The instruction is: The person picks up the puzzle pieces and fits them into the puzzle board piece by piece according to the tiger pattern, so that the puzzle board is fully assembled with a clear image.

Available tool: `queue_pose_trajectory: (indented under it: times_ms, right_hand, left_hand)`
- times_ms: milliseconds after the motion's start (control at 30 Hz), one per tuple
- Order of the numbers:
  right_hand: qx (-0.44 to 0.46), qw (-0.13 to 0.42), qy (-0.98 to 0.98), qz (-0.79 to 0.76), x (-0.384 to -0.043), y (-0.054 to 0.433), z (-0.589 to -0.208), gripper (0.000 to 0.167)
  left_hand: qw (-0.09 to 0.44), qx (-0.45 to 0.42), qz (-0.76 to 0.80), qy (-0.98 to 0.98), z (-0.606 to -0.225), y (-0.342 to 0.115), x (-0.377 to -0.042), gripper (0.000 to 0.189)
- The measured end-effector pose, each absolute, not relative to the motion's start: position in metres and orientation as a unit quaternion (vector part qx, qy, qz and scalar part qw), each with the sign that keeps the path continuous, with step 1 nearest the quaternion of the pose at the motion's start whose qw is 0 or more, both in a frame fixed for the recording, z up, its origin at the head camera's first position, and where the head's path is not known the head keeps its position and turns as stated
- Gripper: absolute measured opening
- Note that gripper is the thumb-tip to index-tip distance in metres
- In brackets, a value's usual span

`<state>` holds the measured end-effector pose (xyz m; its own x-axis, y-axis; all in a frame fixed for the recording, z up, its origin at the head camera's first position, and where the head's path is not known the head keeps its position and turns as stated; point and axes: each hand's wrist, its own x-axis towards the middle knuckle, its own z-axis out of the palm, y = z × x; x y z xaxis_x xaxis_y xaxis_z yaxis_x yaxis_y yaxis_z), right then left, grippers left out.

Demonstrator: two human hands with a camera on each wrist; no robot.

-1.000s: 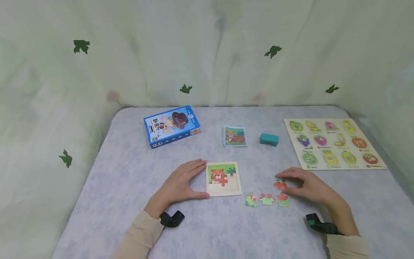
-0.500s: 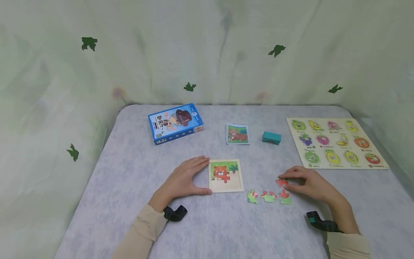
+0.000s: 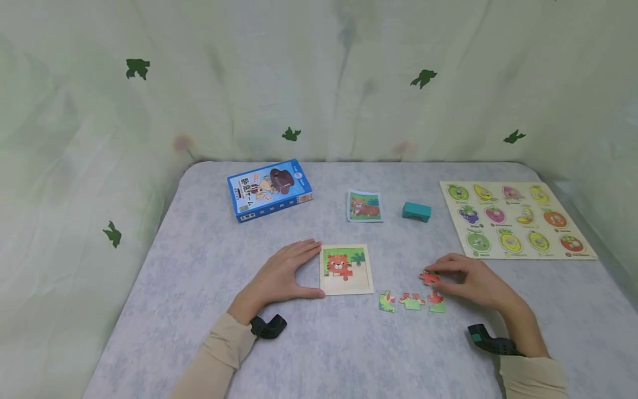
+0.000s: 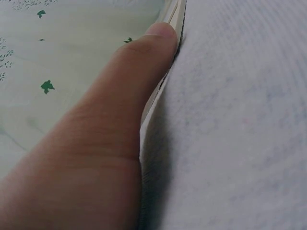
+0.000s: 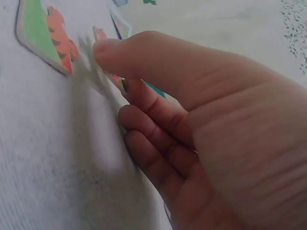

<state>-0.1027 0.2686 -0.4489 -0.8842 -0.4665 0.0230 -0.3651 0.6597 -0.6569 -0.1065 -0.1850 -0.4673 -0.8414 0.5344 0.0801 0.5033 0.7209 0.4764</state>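
My right hand [image 3: 471, 281] pinches a red puzzle piece [image 3: 428, 277] between thumb and fingers. In the right wrist view the piece [image 5: 115, 76] is tilted on edge, close over the table and partly behind the thumb. My left hand [image 3: 281, 272] lies beside a square wooden puzzle tray [image 3: 360, 287], fingers at its upper left corner and thumb at its lower left. The left wrist view shows the thumb [image 4: 129, 81] against the tray's edge. A part-filled tiger picture [image 3: 339, 265] sits in the tray. Loose pieces [image 3: 411, 302] lie in a row between tray and right hand.
Behind the tray lie a bear picture card [image 3: 365, 206] and a teal block [image 3: 416, 211]. A blue game box [image 3: 269, 189] stands at the back left. At the right is a fruit puzzle board [image 3: 518, 221]. A pale green curtain [image 3: 319, 72] hangs behind the table.
The red piece, pinched by my right hand, has moved slightly left and away from the loose piece below it. My left hand has stayed at the tray. The head view has shifted a little.
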Motion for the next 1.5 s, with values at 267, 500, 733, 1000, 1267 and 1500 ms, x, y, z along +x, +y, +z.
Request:
queue_pose_trajectory:
  times_ms: [267,500,733,1000,1267,1500]
  right_hand:
    - [-0.243,0.083,0.893,-0.371,-0.106,0.255,-0.439,0.032]
    - [-0.256,0.1,0.884,-0.378,-0.107,0.247,-0.435,0.031]
    - [-0.277,0.118,0.884,-0.358,-0.111,0.239,-0.432,0.031]
    - [-0.304,0.113,0.888,-0.327,-0.12,0.231,-0.423,0.035]
    - [-0.315,0.113,0.89,-0.309,-0.126,0.22,-0.42,0.035]
    - [-0.338,0.112,0.883,-0.307,-0.13,0.212,-0.418,0.033]
  left_hand:
    - [0.028,0.279,0.248,0.927,-0.464,-0.188,-0.106,0.105]
    - [0.029,0.283,0.249,0.926,-0.468,-0.186,-0.107,0.105]
    - [0.035,0.279,0.246,0.928,-0.469,-0.186,-0.105,0.107]
    - [0.035,0.284,0.246,0.926,-0.467,-0.186,-0.107,0.107]
    - [0.03,0.286,0.247,0.925,-0.467,-0.186,-0.108,0.106]
    - [0.036,0.283,0.248,0.926,-0.466,-0.185,-0.106,0.106]
